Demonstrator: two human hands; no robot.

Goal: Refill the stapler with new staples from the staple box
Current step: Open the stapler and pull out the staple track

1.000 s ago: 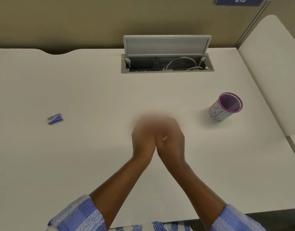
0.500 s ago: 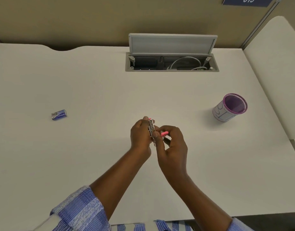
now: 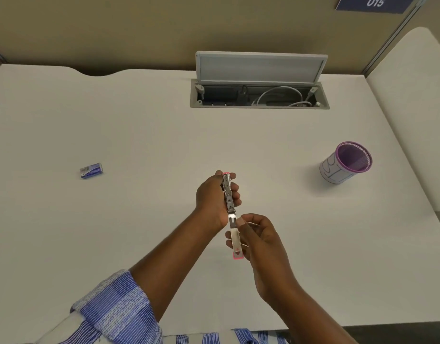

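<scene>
Fingers of left hand point(image 3: 215, 197) wrap stapler point(image 3: 231, 212) base; right hand point(image 3: 257, 235) pinches its unfolded arm. Channel prob. empty; keep it open, w/ staple box point(image 3: 91, 170) well apart.

Stapler point(image 3: 231, 207): shiny bare metal, pink plastic ends. Bench point(image 3: 139, 125): smooth matt white. Pen cup point(image 3: 345, 163): purple mesh. Sleeve point(image 3: 114, 309): woven striped cloth.

bare table point(image 3: 144, 219) lies between the left hand point(image 3: 214, 199) and staple box point(image 3: 91, 171).
</scene>
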